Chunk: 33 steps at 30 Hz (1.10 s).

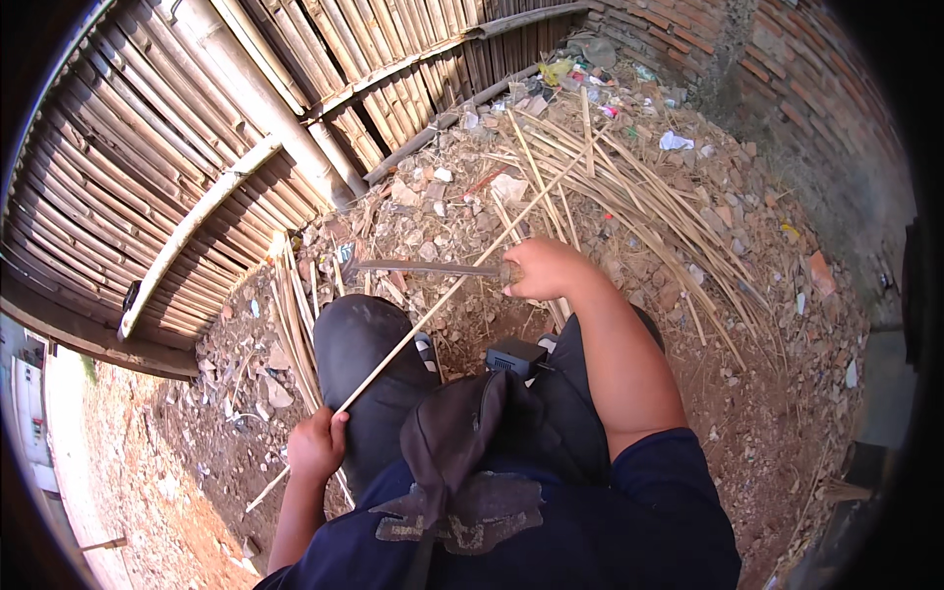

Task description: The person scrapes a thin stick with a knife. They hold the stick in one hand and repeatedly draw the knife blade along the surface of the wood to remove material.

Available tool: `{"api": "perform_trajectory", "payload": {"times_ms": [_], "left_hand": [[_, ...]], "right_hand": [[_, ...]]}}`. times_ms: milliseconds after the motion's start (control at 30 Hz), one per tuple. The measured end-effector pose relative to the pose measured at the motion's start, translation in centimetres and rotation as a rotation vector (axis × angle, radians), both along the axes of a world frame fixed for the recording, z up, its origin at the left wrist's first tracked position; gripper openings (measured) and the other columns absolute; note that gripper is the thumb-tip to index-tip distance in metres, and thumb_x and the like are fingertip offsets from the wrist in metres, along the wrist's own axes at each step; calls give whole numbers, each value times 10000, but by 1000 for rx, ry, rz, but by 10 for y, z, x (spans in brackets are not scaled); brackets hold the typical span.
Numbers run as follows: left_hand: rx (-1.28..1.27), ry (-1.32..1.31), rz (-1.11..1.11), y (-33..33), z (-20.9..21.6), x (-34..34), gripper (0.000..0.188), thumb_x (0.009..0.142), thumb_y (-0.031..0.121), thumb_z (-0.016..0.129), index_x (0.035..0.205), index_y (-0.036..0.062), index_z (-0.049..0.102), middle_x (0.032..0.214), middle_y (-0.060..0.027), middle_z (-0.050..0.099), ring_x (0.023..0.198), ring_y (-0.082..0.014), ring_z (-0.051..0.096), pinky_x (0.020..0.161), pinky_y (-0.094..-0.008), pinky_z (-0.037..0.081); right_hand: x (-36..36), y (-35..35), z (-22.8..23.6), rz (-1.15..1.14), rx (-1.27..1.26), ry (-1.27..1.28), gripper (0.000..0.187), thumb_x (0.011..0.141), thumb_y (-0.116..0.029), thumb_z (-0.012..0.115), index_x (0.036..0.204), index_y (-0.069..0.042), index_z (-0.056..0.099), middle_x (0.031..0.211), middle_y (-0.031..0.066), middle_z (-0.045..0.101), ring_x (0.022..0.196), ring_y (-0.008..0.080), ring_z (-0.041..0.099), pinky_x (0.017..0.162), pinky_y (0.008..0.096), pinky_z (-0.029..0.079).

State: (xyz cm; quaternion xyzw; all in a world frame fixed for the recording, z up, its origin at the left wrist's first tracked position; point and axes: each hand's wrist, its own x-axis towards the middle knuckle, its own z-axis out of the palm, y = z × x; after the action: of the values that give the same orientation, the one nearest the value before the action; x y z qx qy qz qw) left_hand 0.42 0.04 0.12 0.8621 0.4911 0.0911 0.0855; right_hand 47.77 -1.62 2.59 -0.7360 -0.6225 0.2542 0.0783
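Observation:
My left hand (317,447) is closed around a long, thin bamboo strip (403,342) by my left knee. The strip slants up and away to the right, over my left thigh, and its near end sticks out below my fist. My right hand (546,268) grips a knife with a long, narrow, dark blade (418,265), in front of my right knee. The blade points left and lies across the strip close to my right fingers. The knife's handle is hidden in my fist, and whether the edge touches the strip I cannot tell.
A pile of split bamboo strips (639,197) spreads ahead and to the right. More strips (293,324) lie beside my left leg. A small dark box (516,356) sits between my knees. Rubble and litter cover the ground. A bamboo wall (147,167) and a brick wall (796,79) stand around.

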Motion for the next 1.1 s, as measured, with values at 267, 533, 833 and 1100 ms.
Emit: {"api": "perform_trajectory", "payload": {"times_ms": [267, 533, 833, 1100], "left_hand": [[2, 2, 8, 2, -4, -3, 387, 990, 362, 604, 758, 63, 524, 627, -212, 593, 593, -451, 606, 542, -546, 459], [45, 13, 16, 3, -11, -3, 391, 987, 375, 604, 760, 67, 524, 629, -209, 598, 600, -452, 612, 548, -549, 469], [28, 50, 1, 1, -6, -4, 395, 988, 379, 605, 762, 66, 521, 628, -208, 599, 597, -444, 617, 540, -542, 473], [54, 23, -19, 5, -9, -7, 390, 994, 380, 599, 774, 68, 520, 635, -202, 600, 589, -446, 609, 541, -547, 465]], "right_hand": [[26, 4, -2, -284, 75, 154, 537, 800, -319, 793, 1248, -49, 670, 1166, 214, 696, 1102, 344, 670, 943, 404, 520], [28, 3, 7, -168, -81, 265, 536, 797, -344, 798, 1214, -30, 675, 1188, 215, 690, 1101, 339, 670, 933, 420, 515], [-6, -1, 13, -72, -81, -37, 527, 785, -300, 787, 1245, -69, 676, 1164, 194, 705, 1094, 356, 675, 944, 432, 531], [28, 4, -5, -240, 19, 86, 473, 795, -293, 775, 1188, -46, 685, 1116, 218, 701, 1068, 357, 676, 904, 436, 539]]}}
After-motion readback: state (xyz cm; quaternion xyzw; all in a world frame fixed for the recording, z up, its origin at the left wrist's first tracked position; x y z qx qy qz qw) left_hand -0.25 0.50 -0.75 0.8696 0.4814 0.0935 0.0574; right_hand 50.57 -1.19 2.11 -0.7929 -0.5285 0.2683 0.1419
